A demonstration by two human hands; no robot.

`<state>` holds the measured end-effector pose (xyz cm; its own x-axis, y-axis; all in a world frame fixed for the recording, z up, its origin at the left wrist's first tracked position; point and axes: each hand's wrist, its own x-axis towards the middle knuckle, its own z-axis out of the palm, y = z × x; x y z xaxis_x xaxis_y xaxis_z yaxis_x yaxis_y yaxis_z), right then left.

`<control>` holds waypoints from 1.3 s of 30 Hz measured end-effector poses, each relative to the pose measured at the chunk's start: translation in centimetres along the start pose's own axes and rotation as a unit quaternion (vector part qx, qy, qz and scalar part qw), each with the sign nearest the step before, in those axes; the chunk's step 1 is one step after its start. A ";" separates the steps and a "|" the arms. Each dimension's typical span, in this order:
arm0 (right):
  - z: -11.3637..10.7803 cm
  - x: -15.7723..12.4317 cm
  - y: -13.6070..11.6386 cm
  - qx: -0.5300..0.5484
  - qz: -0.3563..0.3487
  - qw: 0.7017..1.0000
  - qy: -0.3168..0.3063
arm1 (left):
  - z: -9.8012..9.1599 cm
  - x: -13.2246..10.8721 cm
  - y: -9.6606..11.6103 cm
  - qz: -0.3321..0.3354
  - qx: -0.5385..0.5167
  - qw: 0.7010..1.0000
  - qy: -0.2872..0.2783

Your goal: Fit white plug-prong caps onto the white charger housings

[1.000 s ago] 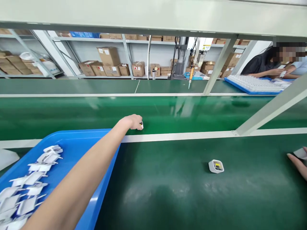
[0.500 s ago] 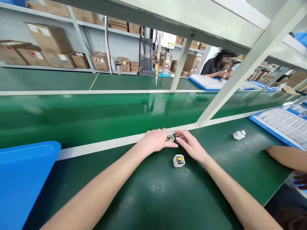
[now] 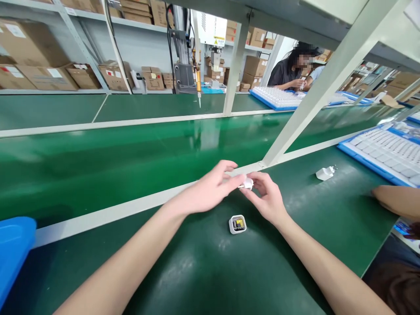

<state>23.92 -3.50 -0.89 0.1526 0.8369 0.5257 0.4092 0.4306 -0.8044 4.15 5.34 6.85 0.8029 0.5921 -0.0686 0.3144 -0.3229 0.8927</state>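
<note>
white piece (image 3: 248, 183): small plastic bit held up off the table, pinched between both hands, pretty much dead centre of the head view. Fingertips cover most of it, so I honestly can't tell its exact shape.
left hand (image 3: 210, 192): comes in from 7 o'clock. Thumb and fingers are closed on the left side of the piece, index finger poking up a bit loose.
right hand (image 3: 267, 202): comes in from 5 o'clock, fingertips closed narrow on the right side of the same piece.
open shell (image 3: 237, 224): square white housing lying open side up, yellow and dark guts showing. It's at 6 o'clock from the held piece, near both hands but touching neither.
white plug (image 3: 324, 173): lying alone at 3 o'clock from the hands, well apart, prongs pointing right.
table (image 3: 210, 271): dark green mat under everything.
belt (image 3: 114, 153): shiny green strip at 12 o'clock, past the pale rail.
blue bin (image 3: 13, 253): just a corner at 8 o'clock.
parts tray (image 3: 364, 162): blue, rows of white parts, at 2 o'clock.
co-worker's arm (image 3: 393, 199): bare forearm at 3 o'clock, just beside that tray.
far person (image 3: 288, 72): dark top, at 1 o'clock across the belt, hands raised over the far tray (image 3: 262, 99).
machine (image 3: 197, 65): at 12 o'clock, orange nozzle pointing down, cardboard boxes shelved behind.
</note>
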 end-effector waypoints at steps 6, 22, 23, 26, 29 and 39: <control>0.4 0.6 0.6 0.158 0.133 0.978 0.026 | -0.4 0.6 -6.8 0.071 0.117 0.991 0.005; 2.1 -0.5 0.5 -0.041 0.119 0.992 -0.020 | 4.3 0.9 -7.1 0.062 0.192 0.969 0.144; 2.2 -0.5 0.4 -0.035 0.119 0.992 -0.018 | 4.3 0.8 -7.1 0.065 0.188 0.970 0.139; 2.4 -0.6 0.5 -0.011 0.147 0.989 -0.030 | 4.2 0.9 -6.9 0.066 0.176 0.974 0.126; 2.5 -0.7 0.7 0.010 0.172 0.985 -0.026 | 4.1 1.0 -6.9 0.058 0.166 0.976 0.128; 2.5 -1.0 0.6 0.014 0.185 0.983 -0.006 | 4.4 1.1 -7.3 0.069 0.167 0.974 0.140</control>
<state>21.75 -3.25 -2.58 0.2761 0.9415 0.1932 0.3030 0.1055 -0.9471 4.98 5.08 -1.73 0.6952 0.6882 0.2076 0.3975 -0.6086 0.6867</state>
